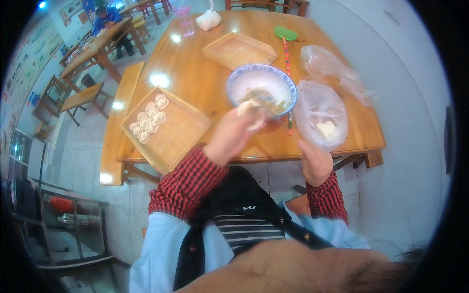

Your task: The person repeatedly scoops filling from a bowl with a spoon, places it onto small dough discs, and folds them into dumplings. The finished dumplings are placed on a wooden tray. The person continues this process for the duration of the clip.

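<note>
My left hand (229,133) holds a round, pale dough wrapper (252,114) over the near rim of a blue-and-white bowl (262,93). A brownish filling (269,100) lies in the bottom of that bowl. To the right, my right hand (318,161) is at the table's front edge, just below a clear plastic bag (320,106). Its fingers are blurred, and whether they grip a thin tool cannot be made out. Pale dough pieces (327,130) lie in the bag. Several filled dumplings (148,119) stand at the left side of a wooden tray (172,137).
Another wooden tray (240,49) lies beyond the bowl. A green fly swatter (285,33) with a patterned handle passes behind the bowl's right side. Farther back on the wooden table (183,73) are a tied white bag (208,20) and a pinkish cup (185,22). A person (108,22) sits at another table.
</note>
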Demonstrator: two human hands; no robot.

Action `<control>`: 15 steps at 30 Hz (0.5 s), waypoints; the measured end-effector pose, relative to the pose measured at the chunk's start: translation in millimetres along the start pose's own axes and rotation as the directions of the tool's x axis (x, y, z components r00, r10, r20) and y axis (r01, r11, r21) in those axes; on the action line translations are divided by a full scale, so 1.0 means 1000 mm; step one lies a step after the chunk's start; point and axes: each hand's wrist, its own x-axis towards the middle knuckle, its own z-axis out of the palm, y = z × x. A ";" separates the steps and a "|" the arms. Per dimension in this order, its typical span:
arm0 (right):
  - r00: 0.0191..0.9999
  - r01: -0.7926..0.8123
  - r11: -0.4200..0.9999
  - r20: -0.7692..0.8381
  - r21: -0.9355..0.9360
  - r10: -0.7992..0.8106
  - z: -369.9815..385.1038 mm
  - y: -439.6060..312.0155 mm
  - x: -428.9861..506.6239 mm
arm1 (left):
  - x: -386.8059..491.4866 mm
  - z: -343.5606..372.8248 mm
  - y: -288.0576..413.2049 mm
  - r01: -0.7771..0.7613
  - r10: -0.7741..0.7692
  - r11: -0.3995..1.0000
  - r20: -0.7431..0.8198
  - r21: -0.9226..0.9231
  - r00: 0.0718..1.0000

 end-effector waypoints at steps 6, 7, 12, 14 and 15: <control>0.998 0.023 0.998 -0.048 -0.059 -0.026 -0.010 0.018 0.011 | 0.022 0.010 0.010 0.053 -0.075 0.983 0.116 0.179 0.990; 0.997 0.046 0.997 -0.055 -0.061 -0.049 -0.010 0.022 0.015 | 0.026 0.010 0.011 0.058 -0.087 0.978 0.138 0.199 0.987; 0.999 0.042 0.997 0.028 -0.059 -0.041 -0.017 0.033 0.026 | 0.040 0.009 0.014 0.097 -0.129 0.975 0.155 0.199 0.980; 0.998 0.003 0.998 0.060 -0.060 0.001 -0.018 0.036 0.028 | 0.043 0.008 0.012 0.099 -0.125 0.979 0.143 0.177 0.982; 0.998 -0.004 0.999 0.058 -0.035 0.006 -0.019 0.037 0.028 | 0.044 0.007 0.012 0.100 -0.123 0.982 0.135 0.163 0.983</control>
